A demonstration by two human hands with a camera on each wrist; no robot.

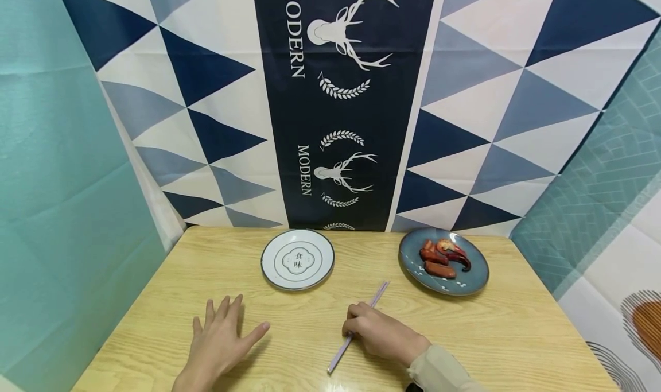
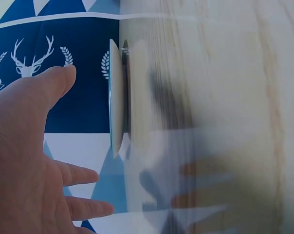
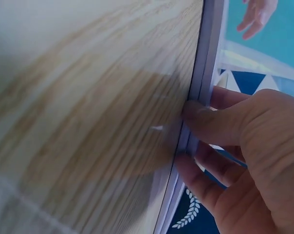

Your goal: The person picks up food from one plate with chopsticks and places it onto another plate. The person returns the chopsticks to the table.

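A pair of pale purple chopsticks (image 1: 339,355) lies slantwise low at the tabletop, front right of centre. My right hand (image 1: 382,330) pinches them near the middle. In the right wrist view, thumb and fingertips grip both sides of the chopsticks (image 3: 205,58) close against the wood. My left hand (image 1: 219,337) hovers over the table's left part with fingers spread, holding nothing. Nearest to it is a white plate (image 1: 276,251) with a dark rim and printed characters, seen edge-on in the left wrist view.
At the back right, a blue-grey plate (image 1: 413,266) bears a shrimp (image 1: 448,246), a dark red chili pepper (image 1: 459,259) and several sausage pieces (image 1: 440,270). Patterned cloth (image 1: 346,105) hangs behind the wooden table (image 1: 496,334), with a teal cloth (image 1: 67,208) at its left.
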